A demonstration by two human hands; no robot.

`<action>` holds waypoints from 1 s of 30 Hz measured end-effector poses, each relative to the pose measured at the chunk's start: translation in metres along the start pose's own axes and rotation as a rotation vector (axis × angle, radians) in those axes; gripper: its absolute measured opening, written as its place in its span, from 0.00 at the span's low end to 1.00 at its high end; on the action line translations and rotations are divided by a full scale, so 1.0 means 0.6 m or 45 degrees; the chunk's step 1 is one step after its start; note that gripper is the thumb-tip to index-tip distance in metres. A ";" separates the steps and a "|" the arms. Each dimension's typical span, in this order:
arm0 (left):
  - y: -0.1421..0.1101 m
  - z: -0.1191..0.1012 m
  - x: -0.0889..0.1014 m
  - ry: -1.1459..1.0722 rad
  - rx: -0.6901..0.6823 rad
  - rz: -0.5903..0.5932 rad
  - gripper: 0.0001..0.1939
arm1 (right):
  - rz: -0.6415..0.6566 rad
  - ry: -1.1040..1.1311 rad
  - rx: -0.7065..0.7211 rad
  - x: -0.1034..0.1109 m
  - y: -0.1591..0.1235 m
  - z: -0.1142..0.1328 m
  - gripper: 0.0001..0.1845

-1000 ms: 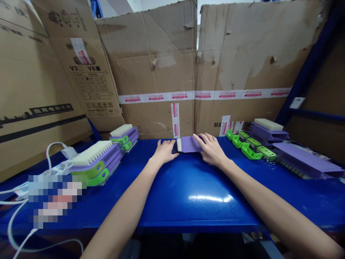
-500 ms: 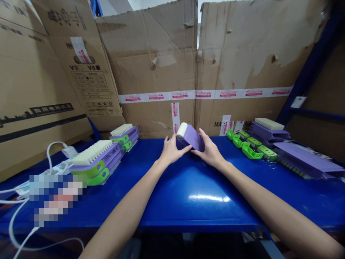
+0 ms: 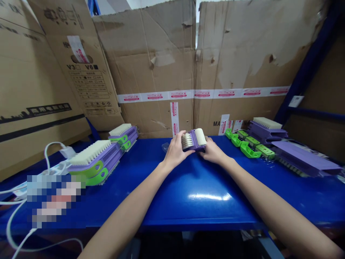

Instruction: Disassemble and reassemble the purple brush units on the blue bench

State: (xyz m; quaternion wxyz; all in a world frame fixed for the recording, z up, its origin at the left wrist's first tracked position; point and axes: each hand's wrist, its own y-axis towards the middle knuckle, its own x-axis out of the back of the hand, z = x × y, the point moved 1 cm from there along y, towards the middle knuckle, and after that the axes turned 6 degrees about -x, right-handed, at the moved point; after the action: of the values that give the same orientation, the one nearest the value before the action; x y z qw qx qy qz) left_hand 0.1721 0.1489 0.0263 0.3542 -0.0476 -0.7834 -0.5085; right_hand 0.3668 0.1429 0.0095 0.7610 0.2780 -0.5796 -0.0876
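Blue worktop [image 3: 188, 187] fills the view, backed by a wall of worn cardboard boxes [image 3: 161, 72]. At its far middle, a purple brush [image 3: 194, 139] with pale bristles is held just above the surface, between both hands. The left hand [image 3: 175, 151] is closed around the brush's bristled left end, and the right hand [image 3: 212, 153] grips its right side from below. To the left lie finished brushes [image 3: 94, 162] with green handles, stacked in two groups, near white cables [image 3: 51, 153]. To the right sit loose green handles [image 3: 249, 145], beside more purple bodies [image 3: 296, 154].
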 end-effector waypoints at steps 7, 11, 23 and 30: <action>-0.002 0.006 0.001 0.518 -0.290 0.326 0.42 | 0.296 -0.217 -0.330 -0.003 -0.002 -0.035 0.19; 0.000 0.015 -0.003 0.623 -0.231 0.365 0.42 | 0.296 -0.227 -0.344 -0.004 -0.001 -0.032 0.18; 0.000 0.015 0.004 0.692 -0.226 0.418 0.24 | -0.085 -0.119 -0.256 0.063 0.002 -0.005 0.19; -0.005 0.020 -0.003 0.652 -0.220 0.354 0.24 | 0.045 -0.296 -0.223 0.074 -0.005 0.030 0.20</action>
State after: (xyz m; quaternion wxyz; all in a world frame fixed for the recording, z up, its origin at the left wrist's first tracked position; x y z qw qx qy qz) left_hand 0.1660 0.1578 0.0202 0.6009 -0.0545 -0.6086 -0.5153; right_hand 0.3642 0.1144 0.0481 0.7115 0.1880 -0.6588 -0.1560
